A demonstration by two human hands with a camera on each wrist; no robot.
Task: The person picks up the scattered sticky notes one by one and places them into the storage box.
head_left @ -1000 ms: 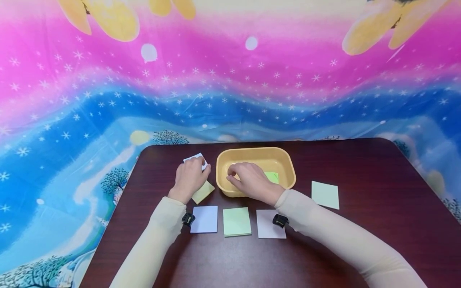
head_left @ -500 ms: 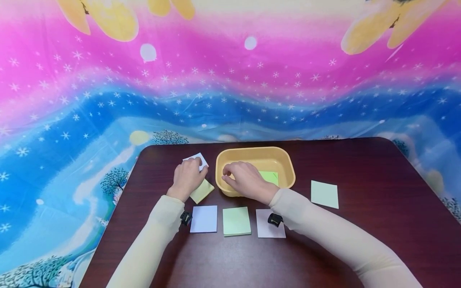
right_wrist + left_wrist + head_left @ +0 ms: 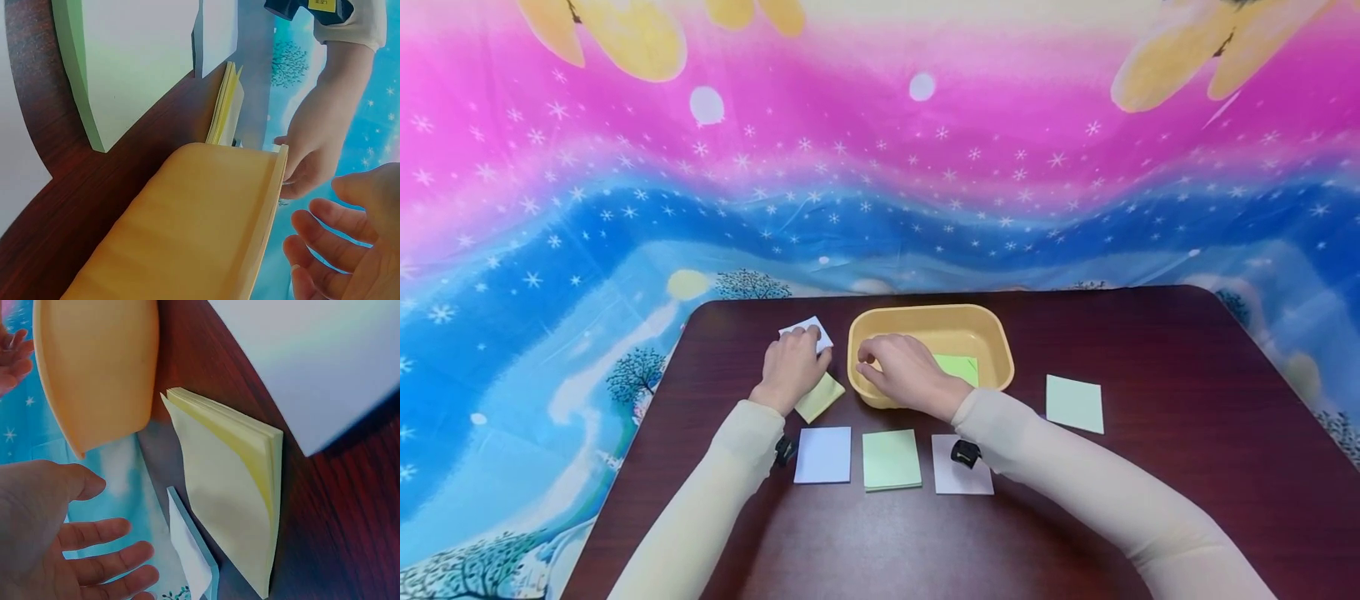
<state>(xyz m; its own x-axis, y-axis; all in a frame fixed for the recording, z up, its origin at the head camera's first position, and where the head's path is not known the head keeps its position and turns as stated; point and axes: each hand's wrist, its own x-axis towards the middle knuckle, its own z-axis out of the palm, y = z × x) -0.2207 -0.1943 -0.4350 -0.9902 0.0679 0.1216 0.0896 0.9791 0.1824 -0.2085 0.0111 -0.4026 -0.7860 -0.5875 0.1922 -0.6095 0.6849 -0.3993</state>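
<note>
My left hand (image 3: 788, 367) hovers at the far left over a yellow sticky-note pad (image 3: 225, 500) and a pale bluish-white pad (image 3: 814, 326). In the left wrist view its fingers are loosely spread, with thumb and fingertips apart and nothing between them. The yellow pad's top sheet lifts at one edge. My right hand (image 3: 908, 373) hangs above the yellow plastic basin (image 3: 932, 312), its fingers loosely bent and holding nothing in the right wrist view. Bright green paper (image 3: 958, 367) lies in the basin, partly hidden behind that hand.
In front of the basin, a lavender pad (image 3: 823, 455), a light green pad (image 3: 892, 460) and a pale pinkish pad (image 3: 947, 479) form a row. The right forearm and wrist camera overlap the pinkish one. Right of the basin lies a pale mint pad (image 3: 1075, 404).
My right hand has shifted left over the basin, uncovering more of the green paper. My left hand has drawn slightly left, baring more of the bluish-white pad. The pads stay where they were.
</note>
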